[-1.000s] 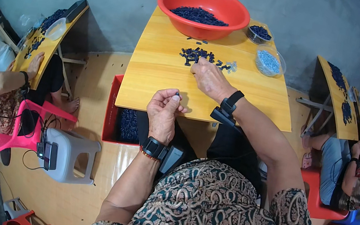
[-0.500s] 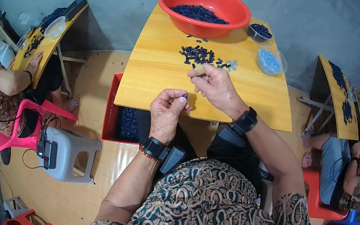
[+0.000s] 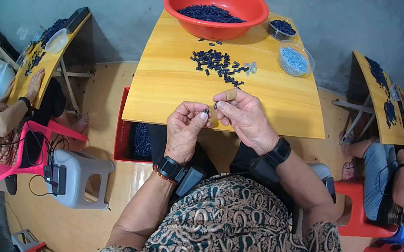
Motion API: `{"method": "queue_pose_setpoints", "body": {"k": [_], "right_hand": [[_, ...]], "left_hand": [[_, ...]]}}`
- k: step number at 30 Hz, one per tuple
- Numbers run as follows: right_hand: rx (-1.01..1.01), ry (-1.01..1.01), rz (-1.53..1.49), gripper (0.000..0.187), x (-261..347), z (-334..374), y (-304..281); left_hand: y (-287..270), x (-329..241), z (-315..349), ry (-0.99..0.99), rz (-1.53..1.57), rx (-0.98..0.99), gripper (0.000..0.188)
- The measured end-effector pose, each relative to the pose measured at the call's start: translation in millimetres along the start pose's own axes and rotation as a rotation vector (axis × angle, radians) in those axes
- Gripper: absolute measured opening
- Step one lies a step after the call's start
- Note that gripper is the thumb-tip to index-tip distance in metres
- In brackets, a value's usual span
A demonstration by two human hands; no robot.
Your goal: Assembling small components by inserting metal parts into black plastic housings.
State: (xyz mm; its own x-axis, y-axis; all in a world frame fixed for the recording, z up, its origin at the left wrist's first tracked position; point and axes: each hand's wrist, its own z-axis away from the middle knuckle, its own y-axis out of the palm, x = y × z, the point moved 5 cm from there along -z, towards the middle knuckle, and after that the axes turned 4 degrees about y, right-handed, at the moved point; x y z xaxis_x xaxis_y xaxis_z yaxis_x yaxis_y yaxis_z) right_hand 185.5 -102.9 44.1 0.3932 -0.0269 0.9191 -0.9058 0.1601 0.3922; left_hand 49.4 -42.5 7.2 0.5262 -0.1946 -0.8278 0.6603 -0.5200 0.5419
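My left hand (image 3: 185,129) is closed in a pinch on a small dark cylindrical piece (image 3: 207,111), whose end shows above the thumb. Just right of it, my right hand (image 3: 247,121) pinches something tiny and dark; its kind is too small to make out. A yellowish cover wraps my right index finger. Both hands meet over the near edge of the wooden table (image 3: 165,88), their fingertips almost touching. Beyond them lies a loose pile of small dark cylinders (image 3: 215,63), with little clear pieces (image 3: 250,68) at its right side.
At the table's far end stand a red basin (image 3: 212,30) of dark cylinders, a clear tub (image 3: 282,30) of dark pieces and another tub (image 3: 296,60) of light-blue bits. A red crate (image 3: 125,140) sits below left. People work at side tables; a grey stool (image 3: 78,177) stands left.
My right hand has come down and left from near the pile to my left hand's fingertips. The left hand stays almost in place. The view has shifted slightly.
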Motion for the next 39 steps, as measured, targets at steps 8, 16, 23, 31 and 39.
{"method": "queue_pose_setpoints", "body": {"k": [8, 16, 23, 31, 39], "right_hand": [[-0.032, -0.066, 0.093, 0.014, 1.3, 1.4, 0.8], [-0.066, -0.140, 0.346, 0.013, 9.5, 0.3, 7.3], [-0.078, -0.171, 0.422, 0.013, 5.9, -1.1, 5.4], [-0.088, -0.204, 0.402, 0.011, 1.1, -2.1, 4.1], [-0.087, -0.233, 0.407, 0.007, 5.3, 4.2, 10.4]], "left_hand": [[0.7, -1.2, 1.4, -0.015, -0.020, 0.024, 0.011], [-2.0, 1.1, 1.6, -0.025, -0.015, 0.012, 0.012], [-0.1, 0.8, 2.5, -0.051, 0.055, 0.008, 0.012], [1.8, 2.4, 3.5, -0.081, 0.113, 0.017, 0.012], [5.7, 4.0, 6.0, -0.120, 0.153, -0.007, 0.012]]}}
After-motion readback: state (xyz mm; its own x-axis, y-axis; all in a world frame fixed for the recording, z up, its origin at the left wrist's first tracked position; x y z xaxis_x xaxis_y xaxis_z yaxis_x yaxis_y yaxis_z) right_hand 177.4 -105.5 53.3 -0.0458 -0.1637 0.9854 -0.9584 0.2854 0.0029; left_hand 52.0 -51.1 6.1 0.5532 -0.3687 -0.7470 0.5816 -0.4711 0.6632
